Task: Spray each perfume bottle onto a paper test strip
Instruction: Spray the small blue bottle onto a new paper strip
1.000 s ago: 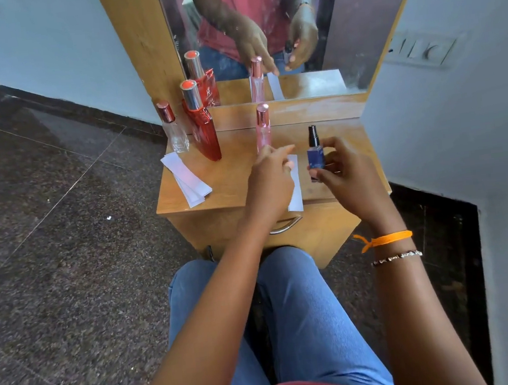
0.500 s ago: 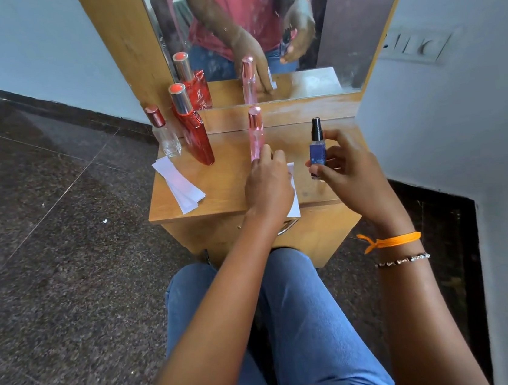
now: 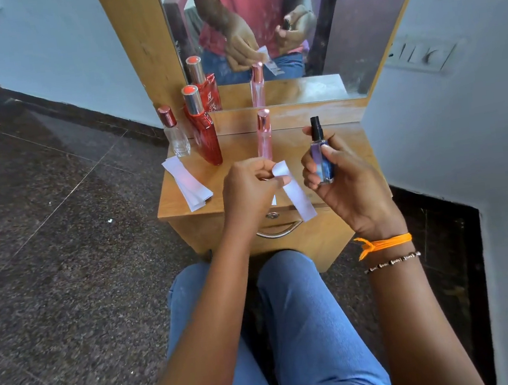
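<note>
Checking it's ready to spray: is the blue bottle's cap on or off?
Off: the blue bottle, gripped in the right hand, shows its bare black spray nozzle.

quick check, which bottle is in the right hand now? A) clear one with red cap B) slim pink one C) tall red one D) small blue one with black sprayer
D: the right hand grips the small blue bottle by its body, black sprayer up, while the red bottle, pink bottle and clear bottle stand untouched on the table.
</note>
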A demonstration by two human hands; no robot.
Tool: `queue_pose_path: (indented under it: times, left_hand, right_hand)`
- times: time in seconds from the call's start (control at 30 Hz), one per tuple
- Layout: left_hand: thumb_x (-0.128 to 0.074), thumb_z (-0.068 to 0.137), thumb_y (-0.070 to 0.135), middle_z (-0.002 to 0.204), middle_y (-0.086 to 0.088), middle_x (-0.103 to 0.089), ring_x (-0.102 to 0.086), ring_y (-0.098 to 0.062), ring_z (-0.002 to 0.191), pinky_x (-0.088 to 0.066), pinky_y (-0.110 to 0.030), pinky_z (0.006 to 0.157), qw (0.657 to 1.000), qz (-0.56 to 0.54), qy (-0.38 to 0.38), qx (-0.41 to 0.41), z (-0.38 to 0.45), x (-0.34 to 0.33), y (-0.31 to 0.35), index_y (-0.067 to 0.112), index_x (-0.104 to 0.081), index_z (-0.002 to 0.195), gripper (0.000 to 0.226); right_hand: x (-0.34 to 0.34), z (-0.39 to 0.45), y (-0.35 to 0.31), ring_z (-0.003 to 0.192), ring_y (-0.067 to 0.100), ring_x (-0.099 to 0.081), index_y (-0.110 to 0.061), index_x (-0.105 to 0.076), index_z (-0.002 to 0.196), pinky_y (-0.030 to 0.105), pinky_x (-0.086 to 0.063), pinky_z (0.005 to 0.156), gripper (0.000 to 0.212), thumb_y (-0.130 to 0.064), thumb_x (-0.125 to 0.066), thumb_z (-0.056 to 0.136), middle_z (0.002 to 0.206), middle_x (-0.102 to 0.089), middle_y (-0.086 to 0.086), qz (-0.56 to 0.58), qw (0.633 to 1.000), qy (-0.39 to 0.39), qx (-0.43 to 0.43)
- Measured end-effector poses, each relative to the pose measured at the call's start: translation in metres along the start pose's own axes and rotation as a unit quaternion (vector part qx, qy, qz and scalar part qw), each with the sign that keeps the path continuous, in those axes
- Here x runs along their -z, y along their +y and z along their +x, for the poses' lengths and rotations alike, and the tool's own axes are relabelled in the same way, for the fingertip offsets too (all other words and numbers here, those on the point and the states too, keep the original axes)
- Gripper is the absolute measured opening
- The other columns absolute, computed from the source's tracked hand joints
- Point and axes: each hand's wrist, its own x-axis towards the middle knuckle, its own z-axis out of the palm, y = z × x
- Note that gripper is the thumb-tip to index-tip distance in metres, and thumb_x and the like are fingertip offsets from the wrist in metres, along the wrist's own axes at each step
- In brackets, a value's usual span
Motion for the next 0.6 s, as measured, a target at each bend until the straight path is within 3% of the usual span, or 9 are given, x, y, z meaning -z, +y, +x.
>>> queue_pose_path:
  times: [0.13, 0.23, 0.33, 0.5, 0.6]
  left_hand:
    - [-0.069, 0.076, 0.007, 0.069, 0.006, -0.066, -0.058, -0.009, 0.07, -0.045, -0.027, 0.072, 0.997, -0.076, -0.021, 0.014, -0.004, 0.008, 0.0, 0.024, -0.069, 0.072, 0.017]
    - [-0.067, 0.078, 0.005, 0.077, 0.0, -0.067, -0.059, -0.012, 0.076, -0.049, -0.032, 0.08, 0.994, -0.096, -0.031, 0.036, -0.006, 0.011, 0.0, 0.019, -0.067, 0.083, 0.015]
    - [-0.072, 0.075, 0.005, 0.078, -0.003, -0.067, -0.062, -0.014, 0.076, -0.052, -0.039, 0.085, 0.991, -0.104, -0.04, 0.075, -0.008, 0.014, -0.001, 0.014, -0.062, 0.093, 0.023]
    - [-0.074, 0.073, 0.003, 0.06, 0.008, -0.066, -0.06, 0.003, 0.052, -0.049, -0.027, 0.067, 0.988, -0.114, -0.056, 0.089, -0.01, 0.018, 0.0, 0.013, -0.061, 0.074, 0.017]
    - [-0.073, 0.076, 0.004, 0.05, 0.014, -0.065, -0.06, 0.005, 0.051, -0.05, -0.031, 0.074, 0.984, -0.132, -0.058, 0.104, -0.011, 0.02, 0.001, 0.018, -0.063, 0.068, 0.018]
  right_hand:
    - [-0.005, -0.003, 0.002, 0.056, 0.01, -0.048, -0.011, -0.038, 0.137, 0.017, -0.044, 0.056, 0.041, -0.012, -0.029, 0.097, 0.075, -0.048, 0.012, 0.074, 0.996, -0.042, -0.013]
    - [-0.008, -0.004, 0.002, 0.055, 0.009, -0.054, -0.015, -0.034, 0.143, 0.016, -0.047, 0.053, 0.047, -0.009, -0.027, 0.097, 0.082, -0.043, 0.015, 0.083, 0.995, -0.05, -0.013]
    - [-0.01, -0.005, 0.002, 0.055, 0.014, -0.041, -0.023, -0.046, 0.135, 0.018, -0.037, 0.046, 0.046, -0.006, -0.029, 0.095, 0.072, -0.048, 0.013, -0.067, 0.998, -0.021, 0.005]
    - [-0.016, -0.012, 0.004, 0.043, 0.011, -0.035, -0.023, -0.055, 0.118, 0.019, -0.032, 0.042, 0.034, -0.003, -0.039, 0.096, 0.062, -0.048, 0.009, -0.287, 0.956, 0.043, 0.05]
    - [-0.016, -0.009, 0.009, 0.046, 0.008, -0.039, -0.022, -0.059, 0.114, 0.013, -0.033, 0.044, 0.029, -0.005, -0.047, 0.092, 0.058, -0.046, 0.005, -0.369, 0.924, 0.057, 0.086]
